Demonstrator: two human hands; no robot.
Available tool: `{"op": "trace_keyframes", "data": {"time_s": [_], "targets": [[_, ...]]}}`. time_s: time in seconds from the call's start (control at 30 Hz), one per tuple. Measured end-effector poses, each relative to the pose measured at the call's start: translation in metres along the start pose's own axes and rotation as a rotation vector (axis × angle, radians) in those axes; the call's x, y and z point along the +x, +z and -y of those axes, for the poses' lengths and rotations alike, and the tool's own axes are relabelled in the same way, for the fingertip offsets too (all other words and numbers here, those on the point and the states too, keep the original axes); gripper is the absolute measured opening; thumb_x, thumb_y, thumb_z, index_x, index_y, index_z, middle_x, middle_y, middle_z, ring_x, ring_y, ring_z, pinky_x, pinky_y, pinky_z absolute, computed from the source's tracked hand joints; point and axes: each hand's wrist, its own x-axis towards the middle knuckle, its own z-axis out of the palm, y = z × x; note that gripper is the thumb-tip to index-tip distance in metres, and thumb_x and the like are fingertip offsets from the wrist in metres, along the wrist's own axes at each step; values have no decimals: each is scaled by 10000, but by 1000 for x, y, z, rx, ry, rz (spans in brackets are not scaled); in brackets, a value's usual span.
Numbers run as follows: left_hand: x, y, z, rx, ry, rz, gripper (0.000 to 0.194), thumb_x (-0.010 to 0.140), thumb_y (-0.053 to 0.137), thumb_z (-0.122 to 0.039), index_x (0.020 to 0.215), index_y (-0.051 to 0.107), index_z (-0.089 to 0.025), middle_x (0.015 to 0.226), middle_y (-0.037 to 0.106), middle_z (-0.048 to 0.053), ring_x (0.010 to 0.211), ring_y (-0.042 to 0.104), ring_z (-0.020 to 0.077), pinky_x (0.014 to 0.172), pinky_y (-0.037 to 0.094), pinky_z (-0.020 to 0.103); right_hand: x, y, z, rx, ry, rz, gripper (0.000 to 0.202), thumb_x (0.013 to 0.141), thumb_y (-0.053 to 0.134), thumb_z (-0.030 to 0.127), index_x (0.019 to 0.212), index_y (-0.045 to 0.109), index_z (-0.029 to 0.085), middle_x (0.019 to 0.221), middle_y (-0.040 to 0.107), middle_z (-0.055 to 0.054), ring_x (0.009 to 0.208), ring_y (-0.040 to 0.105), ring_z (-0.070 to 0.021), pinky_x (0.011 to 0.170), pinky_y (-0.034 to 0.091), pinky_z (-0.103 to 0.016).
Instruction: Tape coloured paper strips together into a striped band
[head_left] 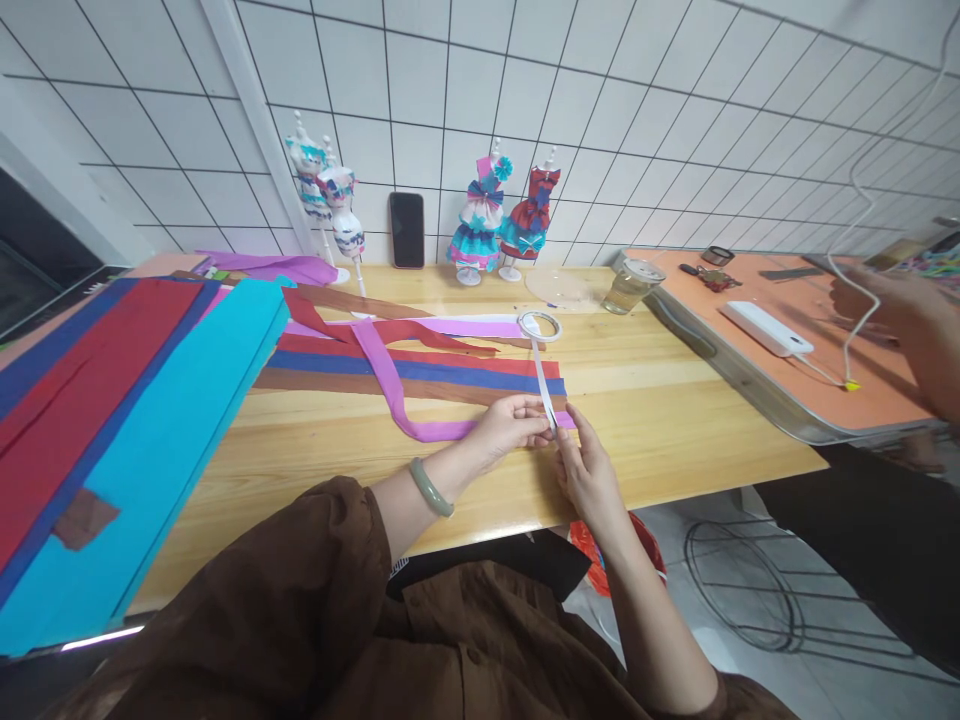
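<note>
A white roll of tape (540, 326) lies on the wooden table, with a narrow strip of tape (541, 375) running from it toward me. My left hand (514, 422), a green bangle at its wrist, pinches the strip near its lower end. Close against it, my right hand (589, 470) has thumb and forefinger at the same end of the tape. A thin dark line shows there, too small to name. Under the fingers lies a purple fabric strip (427, 431), which loops away to the left. Beside it stretch red, blue (480, 377) and brown strips.
Folded turquoise (217, 400), red and blue fabric is piled at the left. Small dressed mannequins (480, 225) and a phone (407, 230) stand along the wall. A glass (632, 285) is at the back. At right, another person's hand (892, 300) is above an orange table (840, 385) holding a white device (765, 328).
</note>
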Motion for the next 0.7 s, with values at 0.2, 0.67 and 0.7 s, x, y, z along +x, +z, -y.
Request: {"op": "trace_keyframes", "data": {"time_s": [0.2, 0.67, 0.7], "targets": [[-2, 1, -3, -20, -21, -12, 155, 756, 582, -84, 909, 596, -106, 726, 614, 43, 645, 607, 110, 663, 484, 273, -2, 1, 1, 14, 31, -7, 718, 803, 441, 557, 1377, 351, 136, 569, 503, 12, 465, 456, -151, 460, 379, -282], [4, -6, 0, -97, 23, 2, 153, 742, 649, -200, 844, 611, -94, 738, 599, 52, 663, 576, 106, 642, 460, 256, -16, -3, 16, 29, 86, 62, 802, 758, 462, 610, 1403, 297, 165, 501, 393, 48, 423, 363, -147, 438, 309, -280], [5, -7, 0, -108, 29, -1, 172, 717, 671, -175, 858, 615, -94, 745, 604, 49, 662, 575, 101, 649, 457, 256, -17, -3, 17, 31, 89, 64, 799, 758, 466, 604, 1405, 296, 167, 492, 374, 52, 418, 356, -147, 436, 303, -280]]}}
